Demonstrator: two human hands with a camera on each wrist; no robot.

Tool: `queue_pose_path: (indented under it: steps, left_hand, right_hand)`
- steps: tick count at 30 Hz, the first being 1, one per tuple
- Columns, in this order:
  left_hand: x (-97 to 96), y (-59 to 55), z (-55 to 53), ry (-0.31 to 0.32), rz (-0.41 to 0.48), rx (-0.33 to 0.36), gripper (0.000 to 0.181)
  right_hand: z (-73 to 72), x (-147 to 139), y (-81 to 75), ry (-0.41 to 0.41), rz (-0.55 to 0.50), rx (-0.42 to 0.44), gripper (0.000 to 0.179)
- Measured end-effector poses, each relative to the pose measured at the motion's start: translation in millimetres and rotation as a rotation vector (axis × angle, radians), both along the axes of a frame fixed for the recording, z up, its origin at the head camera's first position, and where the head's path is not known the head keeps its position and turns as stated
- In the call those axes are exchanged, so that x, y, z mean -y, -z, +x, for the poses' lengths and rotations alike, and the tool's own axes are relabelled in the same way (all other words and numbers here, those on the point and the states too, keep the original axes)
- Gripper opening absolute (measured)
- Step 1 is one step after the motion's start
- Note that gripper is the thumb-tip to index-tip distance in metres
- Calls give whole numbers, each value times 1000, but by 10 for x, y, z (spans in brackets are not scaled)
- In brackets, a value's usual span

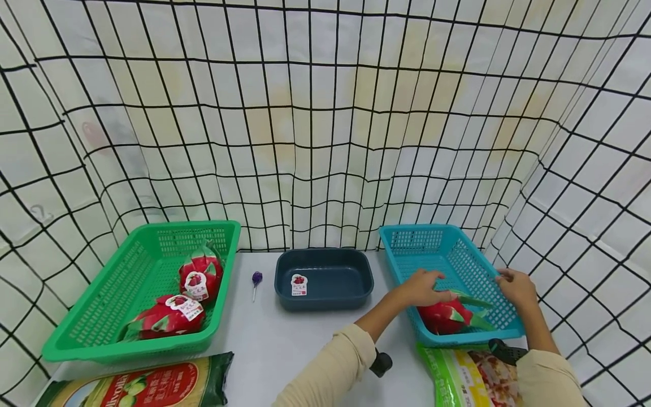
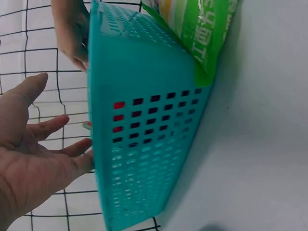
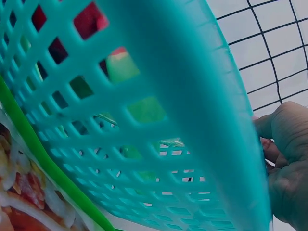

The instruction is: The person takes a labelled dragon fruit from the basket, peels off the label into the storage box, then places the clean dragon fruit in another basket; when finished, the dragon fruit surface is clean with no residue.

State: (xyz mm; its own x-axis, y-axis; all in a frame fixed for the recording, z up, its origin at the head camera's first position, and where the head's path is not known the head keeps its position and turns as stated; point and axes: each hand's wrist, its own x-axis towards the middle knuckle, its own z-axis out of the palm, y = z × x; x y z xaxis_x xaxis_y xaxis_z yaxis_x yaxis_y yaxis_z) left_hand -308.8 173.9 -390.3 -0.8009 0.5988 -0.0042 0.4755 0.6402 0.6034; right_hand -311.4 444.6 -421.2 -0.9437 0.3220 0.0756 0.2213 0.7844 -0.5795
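My left hand (image 1: 424, 288) is over the left side of the blue basket (image 1: 394, 249), its fingers spread beside the rim in the left wrist view. Below it, a red dragon fruit (image 1: 442, 317) with green leafy tips lies in the basket's near end. My right hand (image 1: 517, 288) holds the basket's right rim, its fingers curled at the edge in the right wrist view. Part of the fruit shows through the basket holes. A dark blue tray (image 1: 330, 302) stands left of the basket, with a dragon fruit label (image 1: 299, 285) inside.
A green basket (image 1: 76, 333) at the left holds two labelled dragon fruits (image 1: 200, 274). A purple lollipop (image 1: 257, 278) lies between it and the tray. Packaged bags (image 1: 152, 387) lie at the front left and under the blue basket's near edge. Black netting surrounds the table.
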Motion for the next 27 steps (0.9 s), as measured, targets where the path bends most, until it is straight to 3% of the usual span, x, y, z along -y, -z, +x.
queue_pose_path:
  steps: [4, 12, 18, 21, 27]
  left_hand:
    - [0, -151, 47, 10, -52, -18, 58]
    - [10, -386, 196, 68, -134, -41, 61]
    - [202, -512, 303, 107, -158, -9, 66]
    - [371, -582, 334, 174, -184, 0, 67]
    - [779, -847, 333, 335, -223, 34, 56]
  right_hand:
    - [-2, 80, -77, 16, 1, -36, 43]
    - [-25, 106, -80, 61, -32, -103, 43]
    - [-39, 232, -108, 50, -46, -138, 40]
    - [-40, 307, -137, -9, -9, -224, 39]
    - [-67, 617, -304, -140, 34, -515, 29]
